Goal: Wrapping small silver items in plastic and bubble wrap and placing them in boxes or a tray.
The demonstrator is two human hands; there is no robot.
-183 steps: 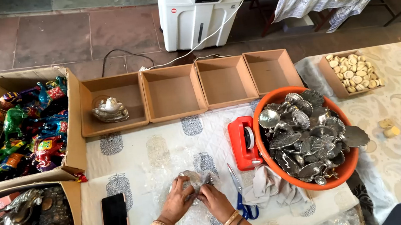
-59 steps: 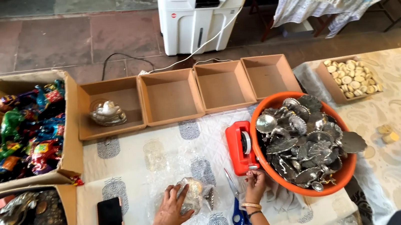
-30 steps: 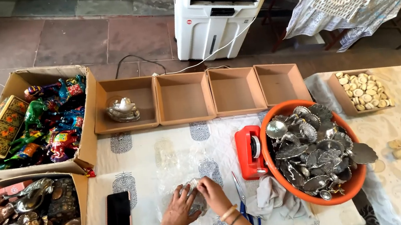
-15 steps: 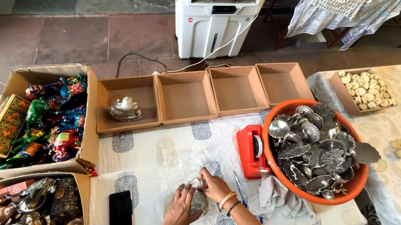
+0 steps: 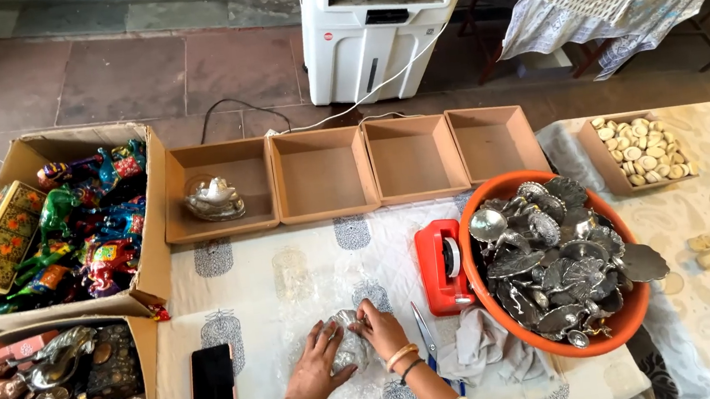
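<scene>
Both your hands are wrapped around one small silver piece [image 5: 351,344] in clear plastic, low on the printed tablecloth [image 5: 240,284] — left hand [image 5: 320,375] cupping its left side, right hand [image 5: 381,330] pinching the top. Blue-handled scissors [image 5: 426,343] lie just right of your wrist, with the red tape dispenser [image 5: 441,265] and orange tub [image 5: 559,346] of silver dishes beyond.

Between your left hand [image 5: 317,375] and right hand [image 5: 381,330] sits a wrapped piece [image 5: 351,348]. Right of it lie the scissors [image 5: 425,339], tape dispenser [image 5: 443,265] and full tub [image 5: 623,327]; left, the phone [image 5: 213,391]; beyond, four open boxes [image 5: 323,176].
</scene>
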